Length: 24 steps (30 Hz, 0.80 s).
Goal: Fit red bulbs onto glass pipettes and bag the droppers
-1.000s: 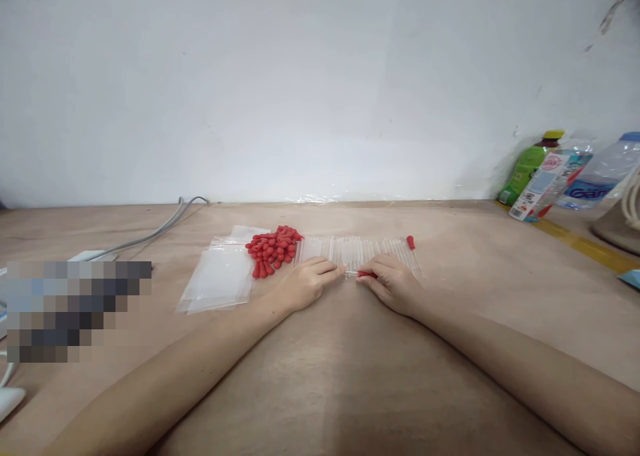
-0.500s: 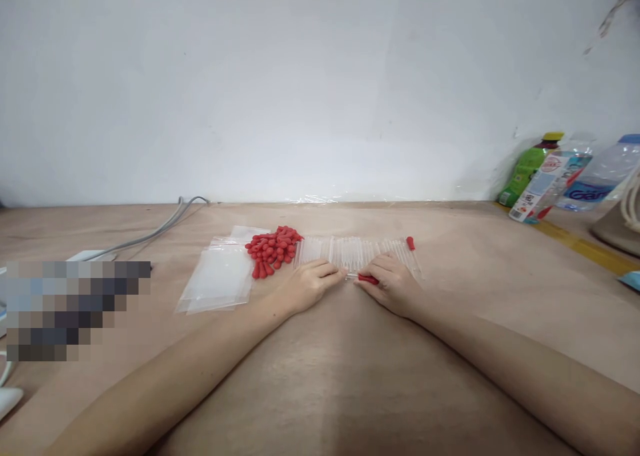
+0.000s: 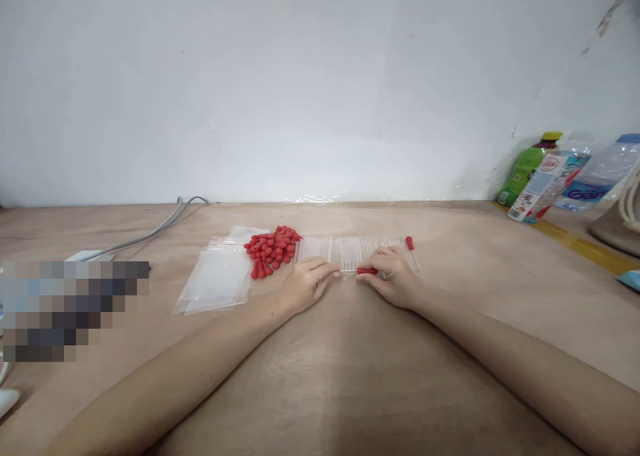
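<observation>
A row of clear tubes (image 3: 357, 251) lies side by side on the wooden table (image 3: 320, 363). A heap of red rubber bulbs (image 3: 273, 248) sits just left of the row. My left hand (image 3: 306, 283) pinches the end of one clear tube (image 3: 346, 271) held crosswise in front of the row. My right hand (image 3: 393, 277) pinches a red bulb (image 3: 367, 271) against that tube's right end. Both hands rest on the table, fingertips almost meeting. One tube with a red bulb fitted (image 3: 411, 248) lies at the row's right end.
A stack of clear plastic bags (image 3: 220, 277) lies left of the bulbs. A grey cable (image 3: 165, 226) runs to the back left. Several bottles (image 3: 547, 173) lean against the white wall at the right, beside a yellow tape line (image 3: 585, 246).
Both hands have shifted slightly away from me, towards the row of tubes. The red bulb stays between my right fingers at the tube's end.
</observation>
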Each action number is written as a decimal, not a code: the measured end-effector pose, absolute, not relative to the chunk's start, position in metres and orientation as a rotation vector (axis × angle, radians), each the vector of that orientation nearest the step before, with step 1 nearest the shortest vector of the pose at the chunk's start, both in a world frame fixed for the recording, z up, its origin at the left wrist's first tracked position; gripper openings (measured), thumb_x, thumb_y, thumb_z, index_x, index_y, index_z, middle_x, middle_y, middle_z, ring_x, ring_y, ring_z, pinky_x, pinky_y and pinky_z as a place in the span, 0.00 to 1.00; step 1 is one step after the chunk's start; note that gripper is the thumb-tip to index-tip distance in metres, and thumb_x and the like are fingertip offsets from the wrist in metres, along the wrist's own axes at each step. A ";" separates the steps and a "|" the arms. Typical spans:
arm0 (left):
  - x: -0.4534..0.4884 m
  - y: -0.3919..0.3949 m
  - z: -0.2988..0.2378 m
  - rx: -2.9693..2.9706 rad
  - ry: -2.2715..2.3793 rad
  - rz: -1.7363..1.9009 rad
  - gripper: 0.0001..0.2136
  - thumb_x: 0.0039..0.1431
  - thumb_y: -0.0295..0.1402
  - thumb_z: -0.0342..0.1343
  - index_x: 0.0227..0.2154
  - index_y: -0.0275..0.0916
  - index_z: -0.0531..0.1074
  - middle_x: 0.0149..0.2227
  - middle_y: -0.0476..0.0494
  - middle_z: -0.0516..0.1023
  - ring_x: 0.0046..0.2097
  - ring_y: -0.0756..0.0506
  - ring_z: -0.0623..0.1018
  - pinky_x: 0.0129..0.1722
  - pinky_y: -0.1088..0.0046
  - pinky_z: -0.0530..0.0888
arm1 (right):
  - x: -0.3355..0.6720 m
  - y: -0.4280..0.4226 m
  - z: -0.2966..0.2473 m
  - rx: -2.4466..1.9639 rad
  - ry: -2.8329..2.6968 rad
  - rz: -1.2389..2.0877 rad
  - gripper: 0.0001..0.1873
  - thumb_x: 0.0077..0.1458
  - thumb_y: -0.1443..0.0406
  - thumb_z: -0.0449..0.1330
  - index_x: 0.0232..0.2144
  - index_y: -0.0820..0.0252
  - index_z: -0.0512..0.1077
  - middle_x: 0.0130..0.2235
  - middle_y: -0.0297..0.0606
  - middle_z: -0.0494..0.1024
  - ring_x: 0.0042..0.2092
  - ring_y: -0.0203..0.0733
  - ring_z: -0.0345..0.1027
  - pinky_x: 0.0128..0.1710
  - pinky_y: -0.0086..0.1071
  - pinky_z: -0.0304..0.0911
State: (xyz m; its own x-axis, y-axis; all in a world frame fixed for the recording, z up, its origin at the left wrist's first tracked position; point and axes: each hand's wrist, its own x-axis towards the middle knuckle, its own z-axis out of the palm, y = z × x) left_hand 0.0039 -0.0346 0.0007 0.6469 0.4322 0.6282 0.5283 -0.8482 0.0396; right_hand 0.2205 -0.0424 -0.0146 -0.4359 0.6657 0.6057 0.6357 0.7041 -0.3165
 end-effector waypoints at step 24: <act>0.008 -0.035 -0.002 -2.720 -0.695 -0.994 0.07 0.57 0.29 0.50 0.34 0.35 0.73 0.28 0.44 0.75 0.29 0.50 0.73 0.30 0.77 0.71 | 0.211 -0.039 -0.011 -0.812 -2.321 -0.342 0.11 0.56 0.62 0.52 0.27 0.61 0.71 0.25 0.36 0.73 0.31 0.38 0.61 0.38 0.36 0.50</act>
